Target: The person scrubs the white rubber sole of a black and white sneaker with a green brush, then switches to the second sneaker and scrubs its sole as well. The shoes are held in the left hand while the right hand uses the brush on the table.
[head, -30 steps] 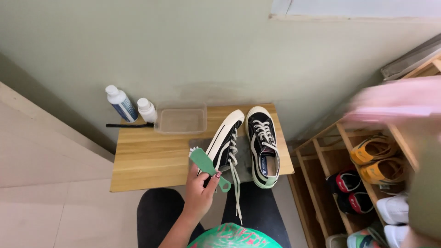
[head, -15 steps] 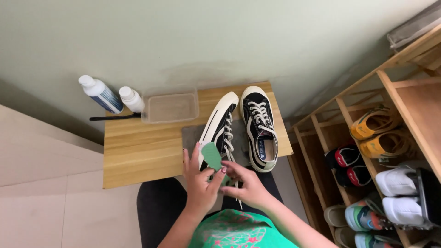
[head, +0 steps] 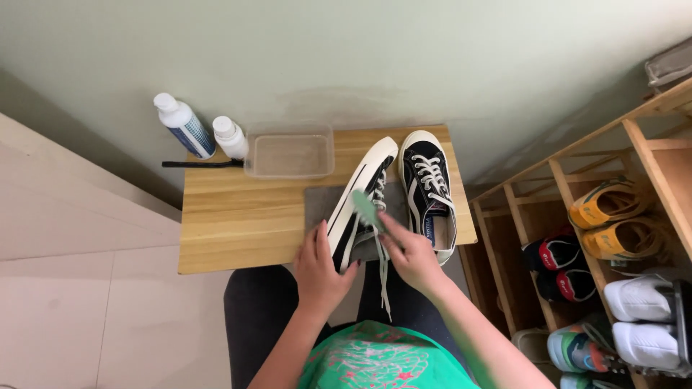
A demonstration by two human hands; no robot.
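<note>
Two black-and-white sneakers lie on a small wooden table [head: 238, 223]. The left sneaker [head: 360, 198] is tipped on its side over a grey cloth [head: 321, 202]; my left hand [head: 321, 270] grips its heel end. My right hand [head: 411, 252] holds a green brush [head: 364, 207] against that sneaker near the laces. The right sneaker [head: 429, 191] stands upright just beyond my right hand. White laces hang down off the table edge over my lap.
Two white bottles [head: 184, 126] [head: 231, 137], a thin black tool [head: 202, 164] and a clear plastic tub [head: 288, 155] sit at the table's back by the green wall. A wooden shoe rack [head: 613, 238] with several pairs stands on the right. Tiled floor lies left.
The green brush passed from my left hand to my right hand. My left hand now grips the tipped sneaker's heel, and the brush has come up onto the shoe.
</note>
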